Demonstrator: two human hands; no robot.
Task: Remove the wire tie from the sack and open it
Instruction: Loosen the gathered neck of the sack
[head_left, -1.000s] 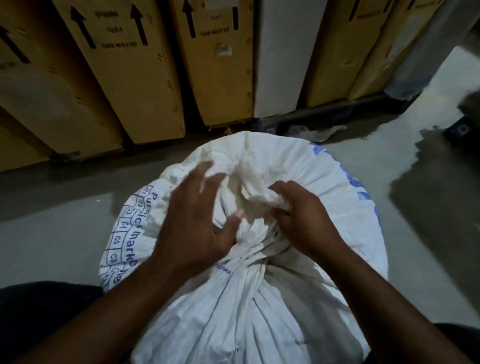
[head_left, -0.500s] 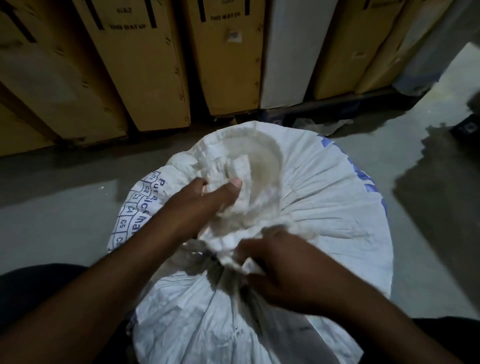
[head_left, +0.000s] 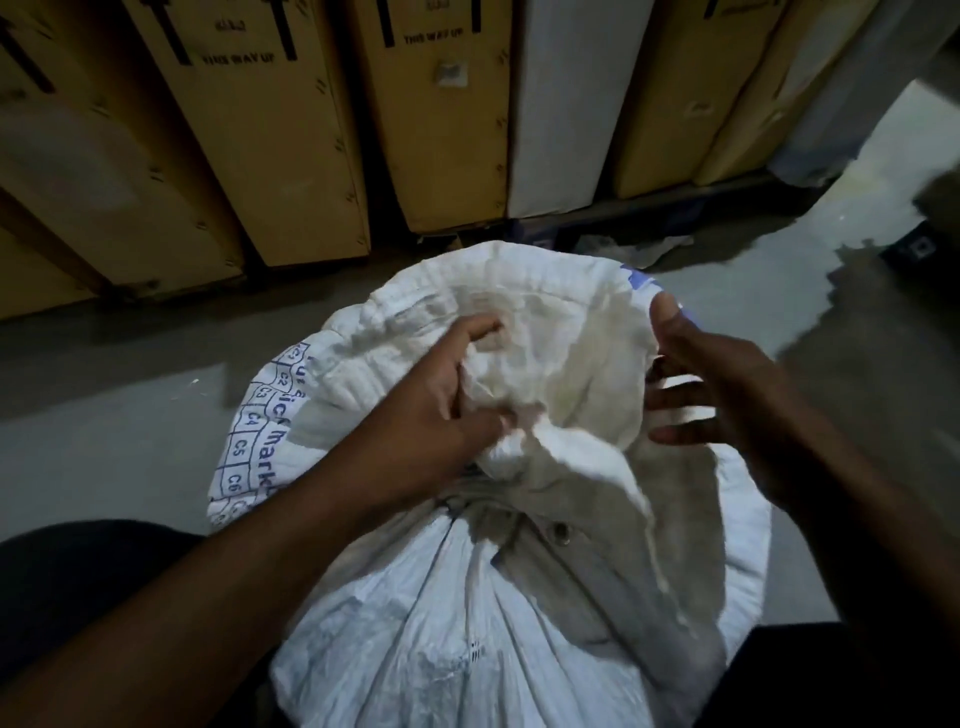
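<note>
You've got the white woven sack (head_left: 467, 623) standing on the grey floor (head_left: 104, 415), right in front of you between your forearms. Down the sack's left flank runs blue print: a column of boxed codes reading C2, C3, C4, C5, C6, and beside it a word that begins "mark", the rest folded out of sight. A patch of blue print also peeks over the sack's far right rim, too little of it to read.

Behind the sack stands a row of brown cartons (head_left: 280, 145), black arrows printed on them and "THIS WAY UP" legible on two. A white panel (head_left: 561, 104) stands among them, straight behind the sack.

The sack's mouth is spread into a crumpled, cream-coloured bowl of loose cloth at the top. Below it the fabric gathers into tight pleats at a neck; whether a tie sits there, you can't make out.

Your left hand (head_left: 441, 400) is at the left of the mouth, fingers closed on a bunch of the loose cloth. Your right hand (head_left: 722, 389) is at the right rim, fingers spread apart and blurred, thumb up against the edge; no firm grip shows.
</note>
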